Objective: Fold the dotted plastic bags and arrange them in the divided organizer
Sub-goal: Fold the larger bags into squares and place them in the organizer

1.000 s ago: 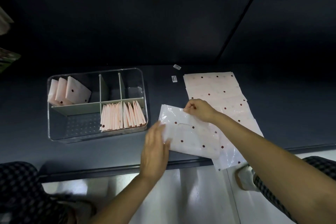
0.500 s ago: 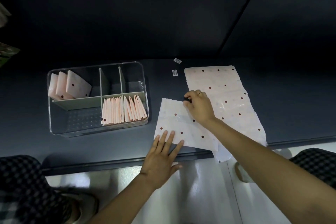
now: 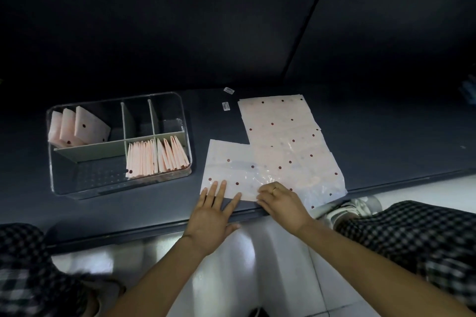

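Note:
A white dotted plastic bag (image 3: 231, 167) lies flat on the dark table, just right of the clear divided organizer (image 3: 184, 121). My left hand (image 3: 213, 211) presses its near left edge with straight, spread fingers. My right hand (image 3: 280, 203) has curled fingers on the bag's near edge and seems to pinch it. A stack of pink dotted bags (image 3: 283, 126) lies behind and to the right, partly under the white bag. Three folded bags (image 3: 79, 126) lean in the organizer's back left compartment. Several folded bags (image 3: 157, 157) stand in its front right compartments.
Two small labels (image 3: 228, 90) (image 3: 226, 106) lie on the table behind the bags. The table's near edge (image 3: 128, 233) runs just under my wrists. My checkered trouser knees (image 3: 412, 229) flank the white floor, with a shoe (image 3: 358, 207) at the right.
My right hand came from the bag's far edge to its near edge. The bag, lifted a second ago, now lies flat. My left hand stays pressed on the near left edge.

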`<action>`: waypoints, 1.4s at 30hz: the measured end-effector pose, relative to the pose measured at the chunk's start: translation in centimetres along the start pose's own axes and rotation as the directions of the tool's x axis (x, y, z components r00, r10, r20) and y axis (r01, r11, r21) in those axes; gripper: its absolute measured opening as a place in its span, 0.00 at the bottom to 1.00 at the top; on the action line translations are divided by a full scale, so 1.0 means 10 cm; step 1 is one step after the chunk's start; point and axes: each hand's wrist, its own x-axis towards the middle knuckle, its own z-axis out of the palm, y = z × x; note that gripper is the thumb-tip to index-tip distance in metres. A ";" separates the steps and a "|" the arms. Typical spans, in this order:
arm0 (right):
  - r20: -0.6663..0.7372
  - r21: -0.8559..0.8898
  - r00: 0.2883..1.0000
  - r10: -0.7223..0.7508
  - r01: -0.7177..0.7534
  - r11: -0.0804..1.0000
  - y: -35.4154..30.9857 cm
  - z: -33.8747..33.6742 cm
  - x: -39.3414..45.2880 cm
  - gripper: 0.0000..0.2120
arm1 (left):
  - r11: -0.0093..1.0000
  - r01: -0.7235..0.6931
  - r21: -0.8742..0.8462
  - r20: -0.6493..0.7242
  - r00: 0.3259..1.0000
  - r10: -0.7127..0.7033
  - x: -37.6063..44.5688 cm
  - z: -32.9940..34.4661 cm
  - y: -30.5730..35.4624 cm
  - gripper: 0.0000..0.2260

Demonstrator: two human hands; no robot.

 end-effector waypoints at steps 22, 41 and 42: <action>0.610 0.530 0.783 0.125 -0.520 0.670 0.49 -0.37 0.09 0.15 | 0.634 0.088 -0.769 -0.129 0.949 -0.287 -0.11 -0.36 -0.50 0.02; 0.407 0.440 0.661 0.630 -0.747 0.499 0.58 -0.02 0.46 0.14 | 0.908 0.007 -0.419 -0.466 0.857 -0.221 0.06 -0.32 0.10 0.23; 0.413 0.437 0.657 0.631 -0.751 0.496 0.58 -0.02 0.46 0.13 | 0.934 0.018 -0.357 -0.372 0.915 -0.160 0.08 -0.30 0.09 0.27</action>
